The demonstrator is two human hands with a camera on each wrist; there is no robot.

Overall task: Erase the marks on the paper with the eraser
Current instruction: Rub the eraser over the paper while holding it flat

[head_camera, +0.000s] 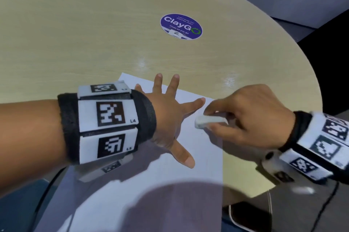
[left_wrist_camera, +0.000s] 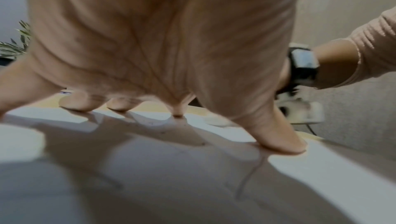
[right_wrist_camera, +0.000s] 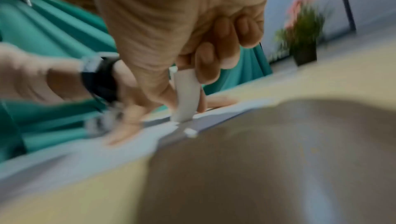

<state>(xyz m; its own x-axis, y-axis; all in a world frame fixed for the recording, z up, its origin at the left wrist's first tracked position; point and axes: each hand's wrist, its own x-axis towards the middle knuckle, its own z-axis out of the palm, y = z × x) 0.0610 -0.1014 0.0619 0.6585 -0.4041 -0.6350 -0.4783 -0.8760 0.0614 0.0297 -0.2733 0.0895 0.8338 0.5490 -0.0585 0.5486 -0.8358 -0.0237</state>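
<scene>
Paper (head_camera: 170,184): one white sheet lying flat on the pale round table (head_camera: 94,43), its near part overhanging the table's edge. By appearance it is thin, light and limp; judged liable to slide, crease or tear under rubbing, so it wants pinning close to the rubbed spot. Left hand (head_camera: 168,118): spread flat on the paper, fingers straight, tips pressing down, gripping nothing. Right hand (head_camera: 245,118): at the paper's right edge, thumb and fingers pinching the eraser (head_camera: 209,120). Eraser: a small white block, its end down on the paper just beside the left forefinger; it bows slightly in the right wrist view, so judged soft; best held low on its long sides. Faint marks show on the paper; a white crumb (right_wrist_camera: 190,132) lies beside the eraser.
</scene>
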